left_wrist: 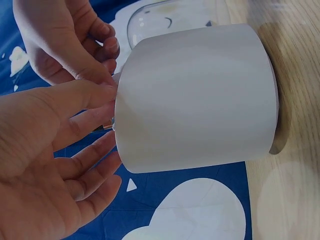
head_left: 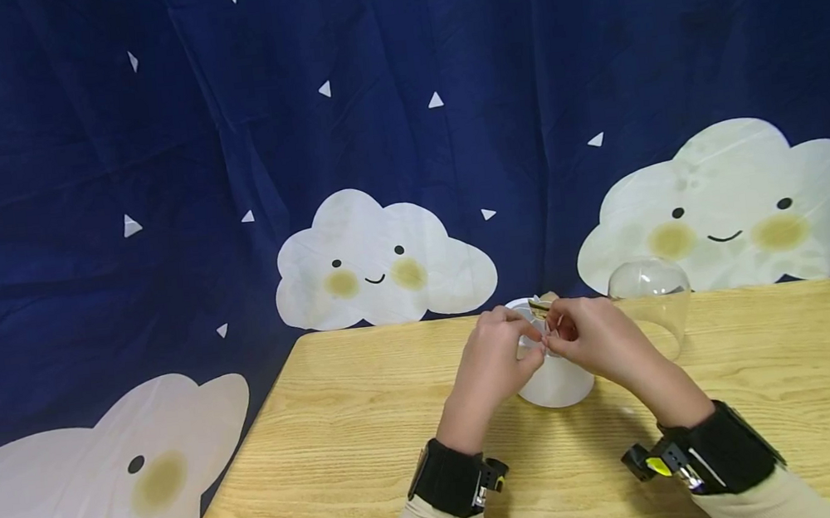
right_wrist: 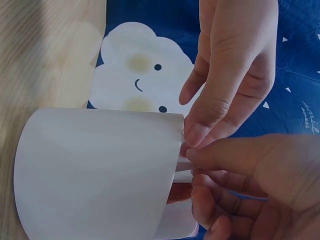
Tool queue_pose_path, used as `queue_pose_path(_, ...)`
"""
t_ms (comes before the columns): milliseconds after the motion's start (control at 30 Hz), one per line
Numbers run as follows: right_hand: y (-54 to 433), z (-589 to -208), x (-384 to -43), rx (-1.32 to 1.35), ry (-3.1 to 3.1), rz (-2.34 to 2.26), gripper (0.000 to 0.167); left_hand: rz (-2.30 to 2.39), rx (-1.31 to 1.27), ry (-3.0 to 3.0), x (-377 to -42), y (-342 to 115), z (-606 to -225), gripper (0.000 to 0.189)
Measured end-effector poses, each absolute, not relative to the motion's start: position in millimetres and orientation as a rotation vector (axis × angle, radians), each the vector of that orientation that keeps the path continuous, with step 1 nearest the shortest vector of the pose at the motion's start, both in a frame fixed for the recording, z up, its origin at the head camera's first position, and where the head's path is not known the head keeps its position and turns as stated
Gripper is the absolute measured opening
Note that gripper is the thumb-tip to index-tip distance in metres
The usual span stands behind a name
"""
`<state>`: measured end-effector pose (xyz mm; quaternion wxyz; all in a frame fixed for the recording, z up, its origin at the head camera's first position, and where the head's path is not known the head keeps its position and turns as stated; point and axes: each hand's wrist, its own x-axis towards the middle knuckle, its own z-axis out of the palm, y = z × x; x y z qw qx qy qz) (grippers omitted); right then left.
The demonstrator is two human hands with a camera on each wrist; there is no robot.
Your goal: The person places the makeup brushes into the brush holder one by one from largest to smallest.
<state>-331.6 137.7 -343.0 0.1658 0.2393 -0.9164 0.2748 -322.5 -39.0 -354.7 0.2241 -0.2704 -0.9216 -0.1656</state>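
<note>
A white cylinder, open at the top (head_left: 556, 383), stands upright on the table. At its rim my left hand (head_left: 497, 353) and right hand (head_left: 598, 337) meet, their fingertips almost touching. Both hands appear to pinch a thin pale piece (right_wrist: 185, 166), mostly hidden by the fingers. The left wrist view has the white cylinder (left_wrist: 197, 100) with the left hand (left_wrist: 55, 145) beside its rim. A small gold-and-dark part (head_left: 538, 306) shows just behind the right fingers. Much of the cylinder's inside is hidden.
Right of the cylinder a clear dome (head_left: 650, 299) stands on the wooden table (head_left: 371, 430). A dark blue curtain (head_left: 387, 128) with white clouds hangs behind the table's far edge. Black straps with small cameras sit on both wrists.
</note>
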Motion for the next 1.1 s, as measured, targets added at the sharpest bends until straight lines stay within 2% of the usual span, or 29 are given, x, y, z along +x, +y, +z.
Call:
queue_pose_path(533,139,-339,-331,0.699,-2.62,0.78,0.007,-0.426,-0.76,-2.574,-322,-38,-355,0.011)
queue_pose_path(1100,147,-327,-326,0.644,-2.575,0.779,0.008,-0.362,-0.717,-2.496,-320,-27,-361,0.005)
